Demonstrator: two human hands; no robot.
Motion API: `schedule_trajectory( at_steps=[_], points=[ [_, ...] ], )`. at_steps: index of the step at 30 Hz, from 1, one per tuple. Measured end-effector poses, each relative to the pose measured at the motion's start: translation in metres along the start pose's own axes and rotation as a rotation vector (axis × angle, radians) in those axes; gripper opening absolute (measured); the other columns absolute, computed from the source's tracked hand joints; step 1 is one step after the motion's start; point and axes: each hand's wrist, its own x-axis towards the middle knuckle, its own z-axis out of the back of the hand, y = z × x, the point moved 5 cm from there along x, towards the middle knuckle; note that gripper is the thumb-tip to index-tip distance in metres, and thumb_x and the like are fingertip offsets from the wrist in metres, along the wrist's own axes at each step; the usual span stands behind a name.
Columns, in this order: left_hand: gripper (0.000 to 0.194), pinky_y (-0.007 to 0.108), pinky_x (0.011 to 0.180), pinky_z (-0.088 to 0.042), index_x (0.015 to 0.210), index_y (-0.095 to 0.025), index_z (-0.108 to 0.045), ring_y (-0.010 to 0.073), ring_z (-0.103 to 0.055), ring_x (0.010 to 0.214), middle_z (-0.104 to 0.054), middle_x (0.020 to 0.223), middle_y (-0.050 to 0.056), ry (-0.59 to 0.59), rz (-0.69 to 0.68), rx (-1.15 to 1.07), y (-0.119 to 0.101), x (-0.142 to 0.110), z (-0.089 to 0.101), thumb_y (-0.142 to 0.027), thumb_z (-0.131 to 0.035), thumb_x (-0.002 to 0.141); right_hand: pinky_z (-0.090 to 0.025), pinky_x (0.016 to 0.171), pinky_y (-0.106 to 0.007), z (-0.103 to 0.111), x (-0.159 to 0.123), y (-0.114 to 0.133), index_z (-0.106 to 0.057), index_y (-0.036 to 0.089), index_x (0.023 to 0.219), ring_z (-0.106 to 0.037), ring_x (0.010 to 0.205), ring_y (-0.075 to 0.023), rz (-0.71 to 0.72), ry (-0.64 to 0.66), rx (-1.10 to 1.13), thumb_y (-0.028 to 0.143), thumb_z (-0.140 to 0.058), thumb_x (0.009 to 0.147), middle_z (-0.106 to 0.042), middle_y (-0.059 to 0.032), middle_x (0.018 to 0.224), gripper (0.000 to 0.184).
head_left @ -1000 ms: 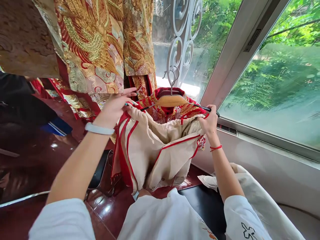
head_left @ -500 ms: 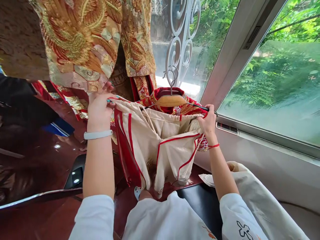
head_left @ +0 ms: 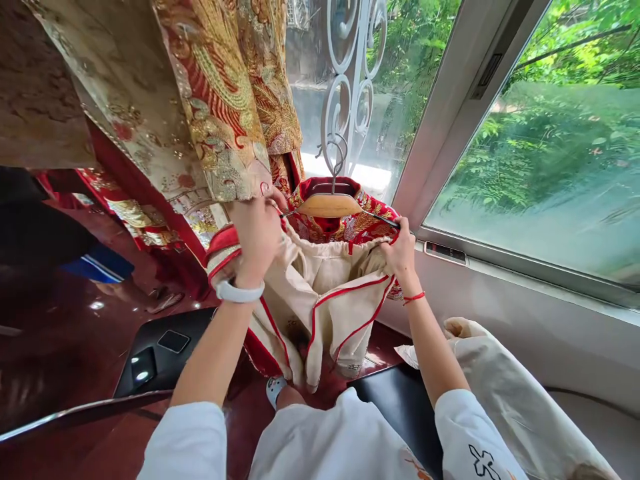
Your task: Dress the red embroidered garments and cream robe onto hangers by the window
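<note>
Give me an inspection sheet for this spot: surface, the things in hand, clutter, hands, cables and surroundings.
Surface: dark red glossy floor, a black seat by the wall.
Things in hand: cream garment with red trim, held up at a wooden hanger that carries a red and gold robe.
Clutter: two small dark devices on a black stool; a cream bag on the seat.
Hands: left hand grips the garment's left top edge; right hand pinches the right edge at the hanger's end.
Cables: nothing seen.
Surroundings: gold embroidered robes hanging at left, white scrolled ironwork, window onto greenery.
</note>
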Motion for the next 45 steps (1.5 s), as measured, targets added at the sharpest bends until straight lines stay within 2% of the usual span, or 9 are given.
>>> schedule_trajectory(
  at_steps=[5, 11, 14, 21, 27, 31, 34, 38, 45],
  points=[
    [0.031, 0.034, 0.095, -0.049, 0.105, -0.022, -0.061, 0.0271, -0.061, 0.114, -0.062, 0.117, 0.010, -0.047, -0.197, 0.278, 0.006, -0.008, -0.006, -0.008, -0.051, 0.079, -0.050, 0.076, -0.042, -0.007, 0.007, 0.000, -0.052, 0.022, 0.116, -0.057, 0.072, -0.0261, -0.009, -0.010, -0.027, 0.016, -0.052, 0.060, -0.062, -0.0045, 0.080, 0.056],
    [0.047, 0.034, 0.072, -0.055, 0.130, -0.014, -0.056, 0.0196, -0.066, 0.071, -0.069, 0.092, 0.008, 0.328, 0.090, 0.340, 0.029, 0.031, 0.010, -0.019, -0.048, 0.084, -0.049, 0.074, -0.038, -0.013, 0.013, -0.005, -0.051, 0.019, 0.119, -0.055, 0.070, -0.0240, -0.015, -0.008, -0.109, 0.017, -0.050, 0.062, -0.059, -0.0032, 0.075, 0.057],
    [0.042, 0.032, 0.072, -0.054, 0.121, -0.017, -0.067, 0.0206, -0.067, 0.071, -0.071, 0.081, 0.006, 0.422, 0.052, 0.427, 0.028, 0.034, 0.022, -0.020, -0.049, 0.084, -0.049, 0.072, -0.038, -0.015, 0.014, -0.005, -0.051, 0.019, 0.121, -0.055, 0.069, -0.0240, -0.009, -0.004, -0.131, 0.017, -0.050, 0.064, -0.058, -0.0034, 0.075, 0.057],
    [0.034, 0.038, 0.097, -0.047, 0.116, -0.018, -0.071, 0.0283, -0.066, 0.104, -0.073, 0.108, 0.011, 0.154, -0.324, 0.803, 0.021, 0.025, 0.032, -0.030, -0.051, 0.091, -0.051, 0.078, -0.041, -0.015, 0.015, -0.003, -0.050, 0.019, 0.125, -0.060, 0.076, -0.0283, -0.025, 0.021, -0.139, 0.015, -0.050, 0.067, -0.064, -0.0086, 0.082, 0.058],
    [0.037, 0.034, 0.084, -0.046, 0.102, -0.016, -0.068, 0.0290, -0.066, 0.101, -0.072, 0.103, 0.016, 0.228, -0.358, 0.923, 0.047, 0.022, 0.016, -0.035, -0.037, 0.099, -0.052, 0.086, -0.046, -0.011, 0.018, 0.000, -0.052, 0.018, 0.128, -0.064, 0.088, -0.0309, 0.000, 0.038, -0.135, 0.015, -0.051, 0.069, -0.069, -0.0143, 0.097, 0.059],
    [0.045, 0.033, 0.068, -0.040, 0.091, -0.020, -0.068, 0.0304, -0.069, 0.089, -0.073, 0.089, 0.013, 0.147, -0.345, 0.950, 0.060, 0.016, 0.010, -0.051, -0.035, 0.099, -0.053, 0.095, -0.043, 0.007, 0.026, -0.026, -0.042, 0.019, 0.146, -0.064, 0.109, -0.0296, 0.054, 0.034, -0.049, 0.018, -0.056, 0.068, -0.065, -0.0154, 0.127, 0.080],
    [0.046, 0.032, 0.067, -0.038, 0.084, -0.021, -0.066, 0.0298, -0.069, 0.088, -0.074, 0.088, 0.014, 0.158, -0.378, 0.913, 0.067, 0.018, 0.004, -0.050, -0.034, 0.099, -0.054, 0.097, -0.041, 0.028, 0.041, -0.062, -0.030, 0.019, 0.156, -0.059, 0.123, -0.0299, -0.038, 0.008, 0.016, 0.024, -0.064, 0.065, -0.055, -0.0154, 0.145, 0.097],
    [0.046, 0.033, 0.066, -0.035, 0.078, -0.021, -0.064, 0.0286, -0.068, 0.082, -0.072, 0.082, 0.014, 0.222, -0.419, 0.874, 0.073, 0.023, -0.002, -0.047, -0.032, 0.100, -0.059, 0.080, -0.040, 0.041, 0.069, -0.080, -0.029, 0.014, 0.159, -0.069, 0.100, -0.0288, -0.166, 0.290, 0.083, 0.034, -0.067, 0.068, -0.066, -0.0167, 0.132, 0.100],
    [0.052, 0.031, 0.065, -0.035, 0.087, -0.017, -0.065, 0.0264, -0.068, 0.083, -0.074, 0.090, 0.015, 0.212, -0.492, 1.030, 0.073, 0.022, 0.002, -0.047, -0.025, 0.103, -0.053, 0.065, -0.032, 0.076, 0.100, -0.024, -0.032, 0.010, 0.159, -0.063, 0.071, -0.0197, -0.013, 0.583, -0.198, 0.025, -0.069, 0.066, -0.074, -0.0087, 0.099, 0.101]
  ],
)
